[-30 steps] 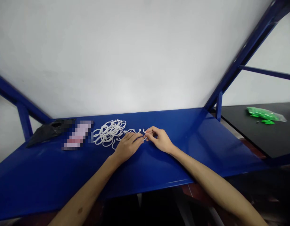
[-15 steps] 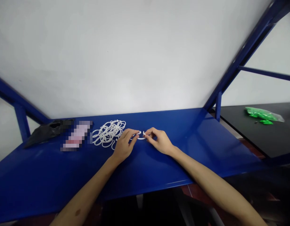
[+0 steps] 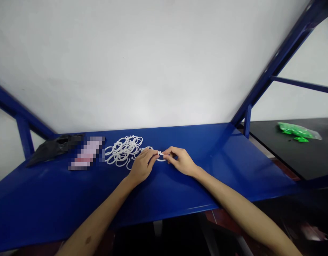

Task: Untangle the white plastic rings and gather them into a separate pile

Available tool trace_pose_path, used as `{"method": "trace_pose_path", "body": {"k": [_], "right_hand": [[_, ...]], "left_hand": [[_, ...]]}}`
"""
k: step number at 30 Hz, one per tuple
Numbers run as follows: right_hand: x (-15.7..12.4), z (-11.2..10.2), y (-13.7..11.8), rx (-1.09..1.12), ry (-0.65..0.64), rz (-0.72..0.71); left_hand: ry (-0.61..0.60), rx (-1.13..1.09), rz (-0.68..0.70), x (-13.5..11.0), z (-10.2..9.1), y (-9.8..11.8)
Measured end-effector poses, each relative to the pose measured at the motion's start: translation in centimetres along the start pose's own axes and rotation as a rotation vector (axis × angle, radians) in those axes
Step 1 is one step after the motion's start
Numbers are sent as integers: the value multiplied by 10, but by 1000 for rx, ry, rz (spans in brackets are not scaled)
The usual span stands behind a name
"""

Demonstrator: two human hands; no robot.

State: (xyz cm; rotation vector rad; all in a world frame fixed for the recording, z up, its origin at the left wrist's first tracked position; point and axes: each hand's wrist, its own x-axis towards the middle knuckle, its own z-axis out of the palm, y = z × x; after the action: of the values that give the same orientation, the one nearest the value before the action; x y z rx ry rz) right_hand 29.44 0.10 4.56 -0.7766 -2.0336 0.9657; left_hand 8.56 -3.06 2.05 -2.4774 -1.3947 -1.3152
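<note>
Both hands meet just right of the pile of white rings (image 3: 123,151) in the head view: left hand (image 3: 141,168) and right hand (image 3: 181,162) each pinch one end of a single white ring (image 3: 160,156), low over the blue shelf (image 3: 219,170). It looks light, thin, springy and probably slick, best gripped near its open ends. A black bag (image 3: 53,148) lies left of the pile

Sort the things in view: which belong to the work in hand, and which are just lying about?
In hand: white ring, pinched between left hand and right hand; pile of white rings beside the left hand, on the blue shelf.
Lying about: black bag and blurred pink packet at the shelf's left; green bag on the black table, far right.
</note>
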Motion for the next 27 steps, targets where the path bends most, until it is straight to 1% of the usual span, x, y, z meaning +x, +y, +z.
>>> {"method": "trace_pose_path", "body": {"k": [6,11,14,21,24,27], "right_hand": [[0,0,3,-5,-24,-38],[0,2,6,-70,1,-146],[-1,4,7,-113,-6,-189],[-3,8,10,-150,-24,-206],[-4,9,14,-175,-43,-211],[-2,7,15,-205,-58,-199]], "left_hand": [[-9,-1,26,-1,1,-1],[-30,39,71,-5,2,-2],[-30,76,110,-7,2,-2],[2,167,201,-5,0,4],[-13,202,233,-5,1,4],[-59,218,212,-4,1,3]]}}
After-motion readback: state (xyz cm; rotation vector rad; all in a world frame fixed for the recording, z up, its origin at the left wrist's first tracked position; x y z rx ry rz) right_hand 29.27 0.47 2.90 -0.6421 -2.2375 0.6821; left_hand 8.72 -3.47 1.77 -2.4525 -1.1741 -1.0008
